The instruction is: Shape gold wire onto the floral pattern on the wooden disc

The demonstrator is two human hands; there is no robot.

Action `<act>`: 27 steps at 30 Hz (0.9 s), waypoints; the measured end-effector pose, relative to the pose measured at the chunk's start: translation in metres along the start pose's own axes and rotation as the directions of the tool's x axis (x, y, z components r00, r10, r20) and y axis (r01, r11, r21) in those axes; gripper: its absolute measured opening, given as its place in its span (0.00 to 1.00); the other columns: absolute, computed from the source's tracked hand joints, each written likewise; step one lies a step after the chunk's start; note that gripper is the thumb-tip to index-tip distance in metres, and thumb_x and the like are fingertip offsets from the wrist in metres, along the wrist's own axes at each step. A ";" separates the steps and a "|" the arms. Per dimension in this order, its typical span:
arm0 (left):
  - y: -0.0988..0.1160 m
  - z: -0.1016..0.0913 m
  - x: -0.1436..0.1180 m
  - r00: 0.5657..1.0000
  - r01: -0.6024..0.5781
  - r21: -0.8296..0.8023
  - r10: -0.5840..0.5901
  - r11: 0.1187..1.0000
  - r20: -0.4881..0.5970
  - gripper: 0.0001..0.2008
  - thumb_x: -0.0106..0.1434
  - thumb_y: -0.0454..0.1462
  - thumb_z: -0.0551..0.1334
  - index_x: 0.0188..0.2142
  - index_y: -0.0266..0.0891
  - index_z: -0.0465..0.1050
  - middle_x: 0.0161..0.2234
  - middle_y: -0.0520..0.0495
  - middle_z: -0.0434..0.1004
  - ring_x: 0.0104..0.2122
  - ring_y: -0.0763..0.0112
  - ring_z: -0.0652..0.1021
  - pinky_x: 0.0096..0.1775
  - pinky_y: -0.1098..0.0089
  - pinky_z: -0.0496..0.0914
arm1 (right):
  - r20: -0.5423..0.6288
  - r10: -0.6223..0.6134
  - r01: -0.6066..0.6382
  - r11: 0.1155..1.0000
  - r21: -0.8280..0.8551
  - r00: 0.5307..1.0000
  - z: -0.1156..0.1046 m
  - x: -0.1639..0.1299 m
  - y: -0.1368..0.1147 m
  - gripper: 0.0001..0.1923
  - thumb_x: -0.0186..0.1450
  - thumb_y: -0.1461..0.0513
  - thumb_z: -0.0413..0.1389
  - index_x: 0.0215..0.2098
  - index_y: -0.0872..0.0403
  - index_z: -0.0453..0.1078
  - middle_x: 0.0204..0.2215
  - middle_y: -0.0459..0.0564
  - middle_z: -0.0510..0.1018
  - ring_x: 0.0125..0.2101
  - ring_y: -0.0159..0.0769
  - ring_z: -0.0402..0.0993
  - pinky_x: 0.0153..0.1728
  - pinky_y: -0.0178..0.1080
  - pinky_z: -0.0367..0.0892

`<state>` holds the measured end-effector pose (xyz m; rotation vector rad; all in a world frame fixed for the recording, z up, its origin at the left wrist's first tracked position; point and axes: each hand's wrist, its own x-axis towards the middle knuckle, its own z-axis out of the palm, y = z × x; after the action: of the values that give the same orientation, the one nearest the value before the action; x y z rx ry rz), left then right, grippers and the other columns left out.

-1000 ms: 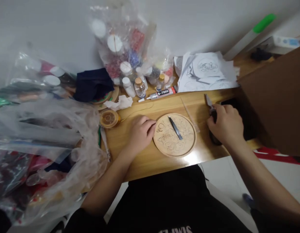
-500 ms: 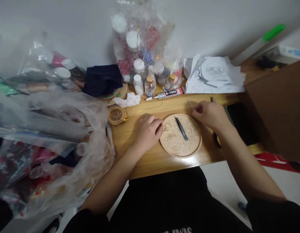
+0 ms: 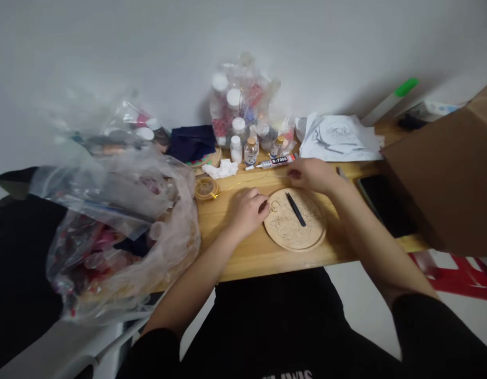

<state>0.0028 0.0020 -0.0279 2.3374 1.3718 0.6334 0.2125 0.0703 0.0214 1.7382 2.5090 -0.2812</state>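
Note:
A round wooden board (image 3: pixel 294 239) with a line drawing of flowers lies on the table. My left hand (image 3: pixel 249 210) is at its left edge, fingers curled against the rim. Close to those fingertips, curled gold wire pieces (image 3: pixel 274 206) sit on the drawing. Black tweezers (image 3: pixel 295 209) rest slantwise on the board. Just beyond the board's far edge, my right hand (image 3: pixel 311 175) pinches a thin pale stick (image 3: pixel 283 175) pointing left toward the glue tube (image 3: pixel 278 161). The stick's exact kind is too small to tell.
A spool of gold wire (image 3: pixel 206 188) trails a strand to the right. Behind stand small bottles (image 3: pixel 251 151), crumpled tissue (image 3: pixel 221 168) and printed drawings (image 3: pixel 338 139). A plastic bag (image 3: pixel 176 210) fills the left; a phone (image 3: pixel 385 205) and cardboard box (image 3: pixel 444 179) are at right.
My right hand has moved left with the stick, from the board's right side to beyond its far edge. My left hand stays at the rim. The camera view has shifted.

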 end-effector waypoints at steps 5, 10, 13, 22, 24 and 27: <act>0.003 -0.002 0.001 1.000 0.025 0.020 -0.025 0.999 0.003 0.06 0.62 0.36 0.63 0.35 0.40 0.80 0.30 0.48 0.74 0.34 0.67 0.75 0.39 0.66 0.69 | -0.075 -0.063 0.058 0.997 -0.056 0.995 -0.004 0.011 -0.023 0.15 0.60 0.67 0.51 0.43 0.58 0.74 0.43 0.60 0.78 0.42 0.42 0.73 0.39 0.38 0.62; 0.004 -0.003 0.000 0.999 0.039 0.016 -0.039 0.999 0.001 0.06 0.62 0.35 0.63 0.35 0.39 0.80 0.30 0.48 0.74 0.33 0.68 0.75 0.38 0.68 0.68 | -0.165 0.037 -0.052 0.995 -0.084 0.986 -0.002 -0.041 -0.019 0.16 0.63 0.63 0.50 0.46 0.60 0.73 0.44 0.63 0.77 0.43 0.47 0.73 0.40 0.41 0.63; 0.003 -0.003 -0.002 0.999 0.040 0.009 -0.039 0.999 -0.011 0.06 0.61 0.34 0.63 0.36 0.40 0.80 0.30 0.48 0.73 0.34 0.67 0.75 0.38 0.68 0.68 | -0.205 0.143 -0.159 0.985 -0.066 0.968 0.008 -0.091 -0.005 0.15 0.64 0.61 0.50 0.42 0.59 0.74 0.41 0.61 0.78 0.41 0.46 0.73 0.37 0.41 0.64; 0.000 0.003 -0.004 0.998 0.039 -0.012 -0.039 0.999 -0.049 0.06 0.61 0.34 0.63 0.35 0.38 0.80 0.30 0.48 0.74 0.32 0.69 0.75 0.36 0.70 0.68 | -0.336 0.334 -0.322 0.942 0.092 0.881 0.033 -0.170 0.043 0.13 0.62 0.58 0.51 0.36 0.56 0.75 0.34 0.57 0.79 0.36 0.44 0.75 0.35 0.42 0.68; 0.000 0.003 -0.003 0.998 0.040 -0.016 -0.041 0.999 -0.052 0.06 0.60 0.34 0.63 0.36 0.38 0.80 0.30 0.49 0.74 0.31 0.71 0.75 0.35 0.71 0.68 | -0.362 0.351 -0.326 0.936 0.130 0.864 0.034 -0.165 0.047 0.14 0.62 0.58 0.50 0.37 0.56 0.75 0.34 0.56 0.79 0.35 0.44 0.75 0.35 0.43 0.69; 0.000 0.003 -0.003 0.998 0.040 -0.026 -0.041 0.999 -0.053 0.06 0.60 0.33 0.63 0.36 0.39 0.80 0.30 0.50 0.74 0.30 0.72 0.75 0.35 0.72 0.69 | -0.383 0.340 -0.294 0.939 0.176 0.859 0.038 -0.150 0.042 0.13 0.61 0.58 0.52 0.39 0.54 0.75 0.35 0.55 0.79 0.36 0.43 0.75 0.38 0.43 0.70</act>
<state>0.0032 -0.0008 -0.0306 2.2823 1.4226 0.7021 0.3039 -0.0605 0.0045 2.4428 2.4263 -0.0325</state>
